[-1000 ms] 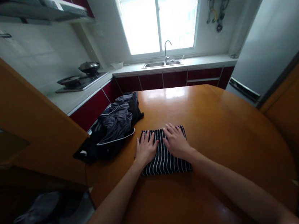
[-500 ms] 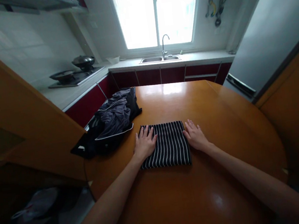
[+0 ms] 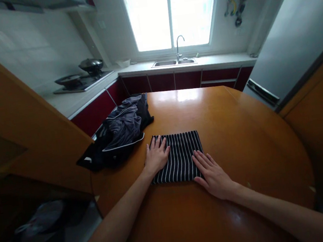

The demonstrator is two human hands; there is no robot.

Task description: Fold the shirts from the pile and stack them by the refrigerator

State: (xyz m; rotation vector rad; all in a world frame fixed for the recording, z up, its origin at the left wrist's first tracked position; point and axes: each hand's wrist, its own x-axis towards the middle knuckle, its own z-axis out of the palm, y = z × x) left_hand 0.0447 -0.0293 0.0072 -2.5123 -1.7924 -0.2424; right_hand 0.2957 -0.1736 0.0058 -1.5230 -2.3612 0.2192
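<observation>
A black cloth with white stripes, folded into a flat rectangle, lies on the wooden table. My left hand rests flat on its left side, fingers spread and pointing away from me. Over the cloth's near right corner lies my right hand, fingers stretched out and palm down, partly on the cloth and partly past its edge. Neither hand grasps anything. The cloth's near right corner is hidden under the right hand.
Left of the cloth, a crumpled heap of dark grey and black clothing with white piping hangs toward the table's left edge. Beyond the table are a counter with a sink and a stove with pans. A fridge stands at right.
My right hand has moved from the cloth's upper right edge toward me, down to its near right corner. My left hand and the cloth have stayed in place.
</observation>
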